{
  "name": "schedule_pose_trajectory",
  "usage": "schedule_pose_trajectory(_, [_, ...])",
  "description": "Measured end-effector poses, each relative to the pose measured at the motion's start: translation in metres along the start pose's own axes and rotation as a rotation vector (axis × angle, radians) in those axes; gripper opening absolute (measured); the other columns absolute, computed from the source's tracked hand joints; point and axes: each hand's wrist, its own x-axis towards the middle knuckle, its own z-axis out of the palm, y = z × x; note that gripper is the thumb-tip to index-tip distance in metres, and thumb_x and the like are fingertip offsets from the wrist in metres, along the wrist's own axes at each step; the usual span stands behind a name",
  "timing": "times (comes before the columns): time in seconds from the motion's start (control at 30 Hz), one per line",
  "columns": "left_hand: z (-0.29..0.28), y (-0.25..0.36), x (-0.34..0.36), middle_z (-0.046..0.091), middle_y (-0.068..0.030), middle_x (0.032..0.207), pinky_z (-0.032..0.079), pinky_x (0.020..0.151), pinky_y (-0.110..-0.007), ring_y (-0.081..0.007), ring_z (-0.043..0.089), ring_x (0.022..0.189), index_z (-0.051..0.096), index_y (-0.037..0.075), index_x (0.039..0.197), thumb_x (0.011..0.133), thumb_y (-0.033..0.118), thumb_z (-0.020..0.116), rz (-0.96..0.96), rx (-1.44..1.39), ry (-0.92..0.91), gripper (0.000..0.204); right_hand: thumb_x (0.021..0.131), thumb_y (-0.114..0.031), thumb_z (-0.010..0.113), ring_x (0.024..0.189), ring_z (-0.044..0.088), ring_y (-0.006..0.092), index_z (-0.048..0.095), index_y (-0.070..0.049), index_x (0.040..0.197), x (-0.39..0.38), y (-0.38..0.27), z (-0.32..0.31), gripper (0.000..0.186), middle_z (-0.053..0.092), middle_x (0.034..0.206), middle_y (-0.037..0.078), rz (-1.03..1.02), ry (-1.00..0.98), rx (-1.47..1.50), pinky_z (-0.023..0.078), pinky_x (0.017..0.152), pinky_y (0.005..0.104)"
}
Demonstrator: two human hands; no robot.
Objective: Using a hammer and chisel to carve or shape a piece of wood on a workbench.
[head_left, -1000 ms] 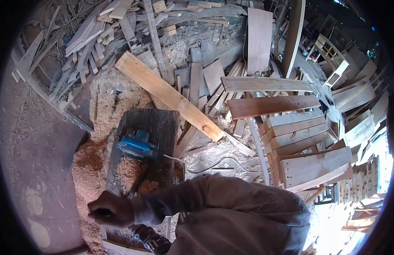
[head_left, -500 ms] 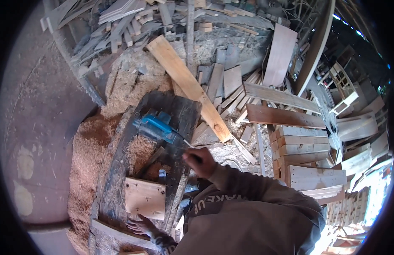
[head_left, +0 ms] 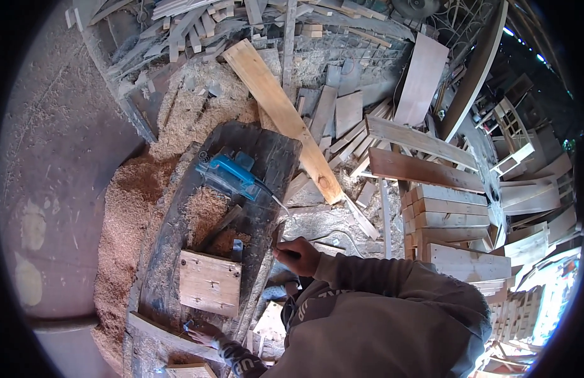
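The left hand (head_left: pixel 208 334) appears to pinch a small blue piece (head_left: pixel 188 326) beside the square pale wooden panel (head_left: pixel 210 283) on the dark wooden table (head_left: pixel 274 150); the right hand (head_left: pixel 296 256) curls, contents unclear. Handling that piece seems the step; next calls for a secure grip. Beyond: a blue power planer (head_left: pixel 232 174).

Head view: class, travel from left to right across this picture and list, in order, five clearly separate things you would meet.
Sawdust heap → blue power tool → right hand → stacked timber → pale wooden frame.
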Motion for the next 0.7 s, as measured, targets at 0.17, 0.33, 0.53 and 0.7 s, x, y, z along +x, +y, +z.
schedule_pose_trajectory(0.17, [0.002,-0.006,0.034,0.056,-0.0151,0.09,0.043,0.075,-0.042,-0.033,0.054,0.085,0.056,0.001,0.092,0.083,0.017,0.052,0.232,-0.458,0.124,0.018,0.087,-0.018,0.053,0.044,0.035,0.0201,0.048,-0.001,0.065,-0.015,0.01,-0.025,0.028,0.04,0.05,0.013,0.01,0.044,0.013,0.032,0.046,0.0347])
schedule_pose_trajectory(0.33, [0.041,-0.042,0.035,0.057,-0.0163,0.074,0.046,0.066,-0.039,-0.0316,0.055,0.068,0.058,-0.001,0.081,0.079,0.008,0.05,-0.047,-1.031,0.058,0.012,0.086,-0.019,0.054,0.044,0.039,0.0233,0.051,-0.001,0.067,-0.037,0.044,-0.065,0.027,0.044,0.052,0.015,0.04,0.018,-0.005,0.035,0.047,0.0356])
schedule_pose_trajectory(0.53, [-0.079,-0.006,0.085,0.059,-0.0131,0.071,0.046,0.064,-0.036,-0.0266,0.055,0.066,0.059,-0.002,0.079,0.078,0.007,0.051,0.452,-0.788,-0.259,0.012,0.085,-0.019,0.054,0.049,0.048,0.0314,0.053,-0.002,0.069,-0.054,0.053,-0.144,0.024,0.049,0.056,0.017,0.059,0.136,0.019,0.039,0.049,0.0373])
schedule_pose_trajectory(0.7, [-0.262,0.229,0.02,0.062,-0.0078,0.068,0.045,0.061,-0.03,-0.0162,0.056,0.063,0.062,-0.003,0.078,0.077,0.006,0.055,0.77,-0.76,-0.63,0.012,0.085,-0.02,0.054,0.049,0.049,0.0328,0.051,-0.002,0.068,-0.079,0.076,-0.204,0.025,0.049,0.056,0.017,0.078,0.161,-0.01,0.039,0.049,0.0382])
